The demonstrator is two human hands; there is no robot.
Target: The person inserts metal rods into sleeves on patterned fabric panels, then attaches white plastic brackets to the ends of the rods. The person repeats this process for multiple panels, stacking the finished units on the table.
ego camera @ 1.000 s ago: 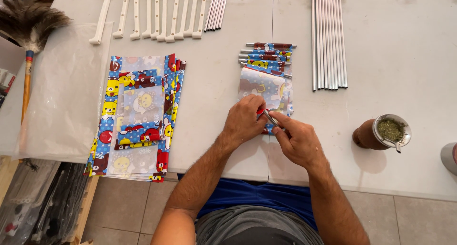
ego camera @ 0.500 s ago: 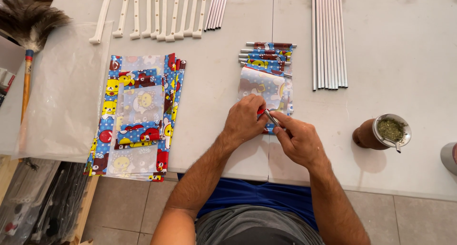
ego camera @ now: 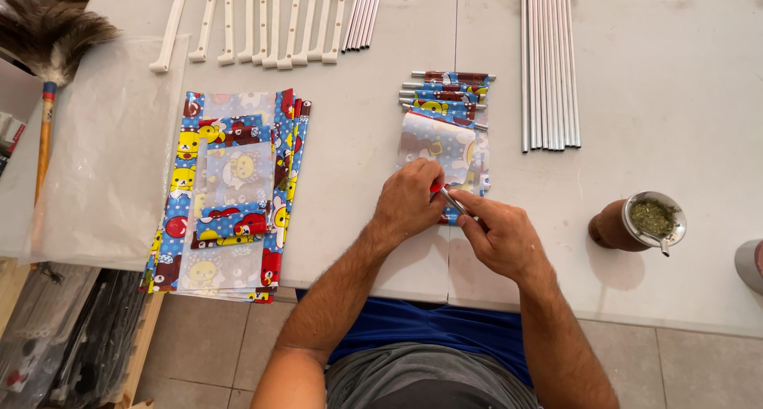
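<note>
Printed sheet [ego camera: 445, 151], blue with cartoon bears and clouds, lies on the white table [ego camera: 675, 83] directly beyond our fingertips, its far end already gathered onto several thin metal rods [ego camera: 447, 89]. Our left hand [ego camera: 409, 198] curls over the sheet's near edge, fingers pinched narrow on a small red part. Our right hand [ego camera: 501, 234] pinches a slim metal rod [ego camera: 455, 201] between thumb and forefinger, its tip meeting the left fingertips. We cannot tell exactly how rod and sheet join.

We judge that the thin sheet could wrinkle or tear if the rod goes in crooked, and the rod could slip from so light a pinch.

Left of our fingers, well apart, sits a flat stack of matching printed sheets [ego camera: 230, 194], blue, yellow and red, and beyond it a clear plastic bag [ego camera: 103, 155]. Beyond our fingers lie cream plastic handles [ego camera: 254, 19] in a row; beyond and to the right, long silver rods [ego camera: 548, 59]. Right of our fingers stands a brown gourd cup [ego camera: 636, 222] of green herb.
</note>
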